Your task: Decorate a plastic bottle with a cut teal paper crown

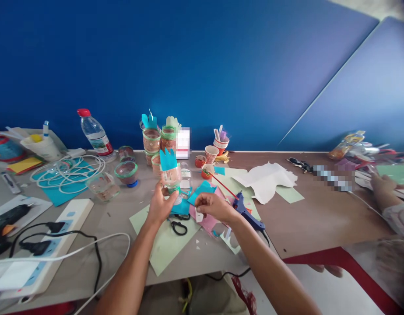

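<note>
Two forearms (131, 267), left hand (163, 202) around one blue-crowned cup (170, 174), right hand (212, 206) with one pinched white scrap (199, 215), one glue gun (248, 211) alongside.

left hand (164, 202) wrapped round a clear plastic cup (170, 174) topped with cut blue paper (168, 159) | small white scrap (199, 215) pinched in right hand (211, 206), pretty fiddly stuff | black-handled scissors (179, 228) left on green paper (169, 249) | blue glue gun (249, 212) parked just beside the right forearm
</note>
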A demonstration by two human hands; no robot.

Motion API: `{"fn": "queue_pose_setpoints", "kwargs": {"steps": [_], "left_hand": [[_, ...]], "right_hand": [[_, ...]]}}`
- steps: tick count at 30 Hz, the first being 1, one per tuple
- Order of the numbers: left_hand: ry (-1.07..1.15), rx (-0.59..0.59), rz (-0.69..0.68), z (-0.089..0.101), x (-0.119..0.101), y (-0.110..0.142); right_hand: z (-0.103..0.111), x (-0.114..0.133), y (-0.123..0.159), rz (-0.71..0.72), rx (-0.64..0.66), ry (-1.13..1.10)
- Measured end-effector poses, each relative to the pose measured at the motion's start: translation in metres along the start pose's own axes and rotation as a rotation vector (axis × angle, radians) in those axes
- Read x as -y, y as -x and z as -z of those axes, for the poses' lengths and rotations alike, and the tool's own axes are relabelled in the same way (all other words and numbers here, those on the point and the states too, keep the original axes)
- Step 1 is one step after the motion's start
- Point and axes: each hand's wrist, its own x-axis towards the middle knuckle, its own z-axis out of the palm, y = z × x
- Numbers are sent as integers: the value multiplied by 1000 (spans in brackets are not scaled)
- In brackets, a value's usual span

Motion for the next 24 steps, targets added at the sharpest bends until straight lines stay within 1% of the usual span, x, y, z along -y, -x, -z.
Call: {"fn": "queue_pose_setpoints", "kwargs": {"steps": [5, 10, 12, 14, 16, 19, 22, 24], "left_hand": [[-19, 2, -7, -1, 4, -2], [-135, -11, -57, 1, 1, -3], [-165, -33, -66, 2, -2, -2], [-167, -53, -64, 3, -3, -2], [-159, -74, -54, 4, -3, -2], [-135, -141, -42, 4, 0, -5], [-96, -208, -37, 5, 2, -8], [-78, -217, -28, 6, 2, -9]], "right_hand": [[-2, -5, -10, 0, 1, -41], [-4, 2, -15, 19, 5, -50], [-5, 5, -18, 35, 1, -69], [-6, 6, -20, 57, 10, -134], [-7, 4, -21, 64, 38, -267], [-9, 1, -23, 44, 70, -449], [-11, 0, -22, 52, 63, -460], [-12, 2, -21, 78, 59, -435]]}}
